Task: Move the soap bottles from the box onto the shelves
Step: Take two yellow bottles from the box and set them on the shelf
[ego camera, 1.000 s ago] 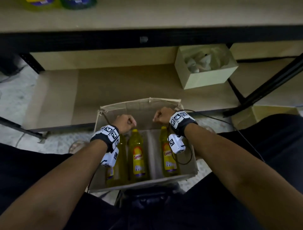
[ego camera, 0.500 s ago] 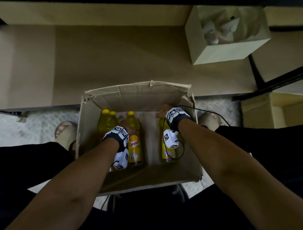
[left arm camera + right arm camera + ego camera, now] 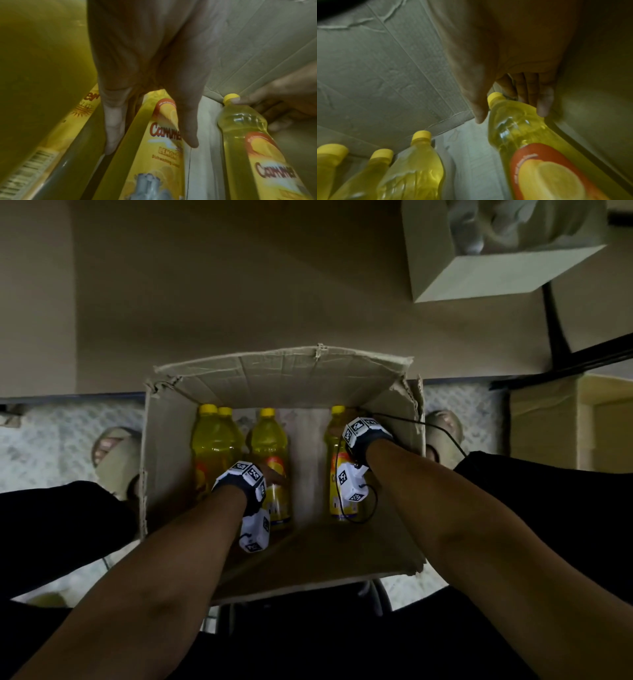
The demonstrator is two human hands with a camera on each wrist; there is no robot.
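Observation:
An open cardboard box (image 3: pixel 171 446) sits on the floor with several yellow soap bottles lying in it. Two bottles (image 3: pixel 214 446) lie stacked at the left. My left hand (image 3: pixel 150 142) reaches down onto the middle bottle (image 3: pixel 154 169), with its thumb on the label and a finger down the bottle's left side, gripping it. My right hand (image 3: pixel 511 108) holds the right bottle (image 3: pixel 522 128) at its neck, fingers curled behind it and the thumb on the near side. In the head view the wristbands hide most of both hands.
The low shelf board (image 3: pixel 239 302) lies just beyond the box. A pale open box of crumpled white material (image 3: pixel 496 272) stands on it at the right, beside a black frame post (image 3: pixel 555 330). My sandalled feet (image 3: pixel 116 453) flank the box. Another carton (image 3: pixel 548 422) stands at the right.
Both hands have gone down from the box's rim into the box. The left has settled on the middle bottle, the right on the right bottle's neck. My head has tilted further down.

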